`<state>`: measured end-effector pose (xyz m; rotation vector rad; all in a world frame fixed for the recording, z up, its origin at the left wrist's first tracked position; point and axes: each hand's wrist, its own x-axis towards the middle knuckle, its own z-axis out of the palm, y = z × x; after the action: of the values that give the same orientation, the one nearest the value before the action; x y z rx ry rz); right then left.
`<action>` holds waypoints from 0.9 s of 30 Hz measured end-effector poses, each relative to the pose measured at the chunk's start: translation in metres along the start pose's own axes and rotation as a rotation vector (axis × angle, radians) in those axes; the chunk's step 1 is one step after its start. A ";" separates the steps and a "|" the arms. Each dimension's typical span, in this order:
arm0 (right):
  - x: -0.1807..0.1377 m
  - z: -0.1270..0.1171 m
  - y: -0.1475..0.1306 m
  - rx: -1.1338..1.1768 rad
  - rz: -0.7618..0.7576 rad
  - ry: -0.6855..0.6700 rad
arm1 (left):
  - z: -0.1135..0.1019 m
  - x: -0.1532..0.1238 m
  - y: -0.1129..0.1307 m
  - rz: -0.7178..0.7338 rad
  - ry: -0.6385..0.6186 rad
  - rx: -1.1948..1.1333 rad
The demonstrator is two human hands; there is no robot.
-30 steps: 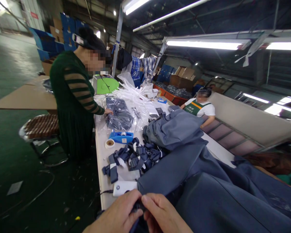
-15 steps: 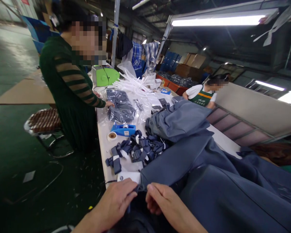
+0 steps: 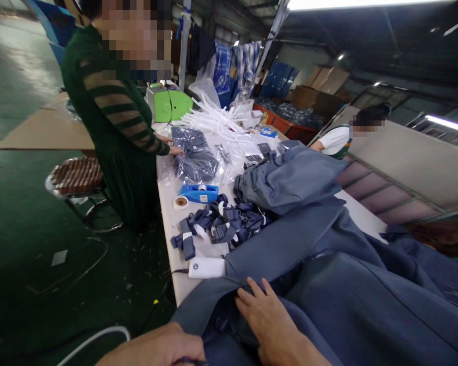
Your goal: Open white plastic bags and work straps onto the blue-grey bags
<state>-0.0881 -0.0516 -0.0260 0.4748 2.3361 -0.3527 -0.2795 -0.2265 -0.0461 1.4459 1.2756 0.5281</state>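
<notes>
Spreading the grey-blue garment [image 3: 328,284] across the near end of the desk [image 3: 168,203], you press your right hand [image 3: 269,317], fingers apart, flat beside its edge while your left hand [image 3: 156,348] clamps the hem nearest you, so smoothing probably follows.

A slate-blue garment [image 3: 347,284] fills the view from four to six o'clock, plain and without pattern. At the centre lie navy blue straps [image 3: 221,226] with small white tags. Just above them sits a bright blue tape dispenser [image 3: 198,192], with a tan roll of tape [image 3: 180,202] beside it. A white device [image 3: 207,267] lies on the pale cream table [image 3: 167,201]. At eleven o'clock a person wears a dark green top [image 3: 110,127] with tan-striped sleeves. A lime-green machine [image 3: 170,104] stands at twelve, below blue-and-white plaid shirts [image 3: 234,66]. The floor [image 3: 30,244] is dark green.
</notes>
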 end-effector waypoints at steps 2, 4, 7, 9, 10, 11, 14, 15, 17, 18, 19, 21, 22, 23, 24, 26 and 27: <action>-0.008 -0.009 0.001 0.015 -0.009 -0.020 | 0.001 0.001 0.002 -0.111 -0.037 0.053; -0.015 -0.021 -0.004 0.058 -0.020 -0.061 | 0.002 0.005 0.006 -0.170 -0.049 0.052; -0.014 -0.036 -0.022 0.100 -0.021 -0.096 | 0.006 0.010 0.013 -0.171 -0.018 0.006; -0.007 -0.040 -0.036 0.090 -0.002 -0.051 | 0.009 0.012 0.014 -0.152 0.011 -0.012; -0.002 -0.040 -0.042 0.084 0.004 -0.029 | 0.010 0.013 0.014 -0.149 0.030 -0.015; 0.003 -0.037 -0.048 0.080 0.008 -0.026 | 0.012 0.014 0.013 -0.151 0.057 -0.010; 0.015 -0.024 -0.054 0.079 0.034 -0.070 | 0.020 0.018 0.008 -0.105 0.150 0.021; 0.017 -0.019 -0.053 0.083 0.052 -0.079 | 0.023 0.019 0.007 -0.076 0.181 0.029; 0.018 -0.009 -0.048 0.100 0.092 -0.070 | 0.030 0.022 0.005 -0.029 0.240 0.049; 0.019 -0.006 -0.044 0.113 0.110 -0.056 | 0.033 0.023 0.004 -0.020 0.268 0.062; 0.019 -0.003 -0.040 0.129 0.127 -0.041 | 0.035 0.024 0.003 -0.020 0.296 0.076; 0.019 0.001 -0.034 0.169 0.144 -0.013 | 0.038 0.027 0.001 -0.016 0.340 0.094; 0.020 0.003 -0.032 0.192 0.140 -0.004 | 0.039 0.028 0.000 -0.008 0.352 0.095; 0.021 0.004 -0.031 0.216 0.130 -0.003 | 0.038 0.029 -0.001 0.002 0.363 0.093; 0.022 0.005 -0.031 0.240 0.118 -0.008 | 0.037 0.031 -0.002 0.013 0.370 0.089; 0.024 0.007 -0.033 0.284 0.103 -0.021 | 0.034 0.032 -0.003 0.036 0.375 0.087; 0.025 0.008 -0.034 0.306 0.101 -0.023 | 0.032 0.033 -0.003 0.047 0.371 0.089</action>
<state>-0.1145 -0.0791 -0.0450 0.7280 2.2340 -0.6680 -0.2425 -0.2110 -0.0697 1.4999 1.5741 0.8080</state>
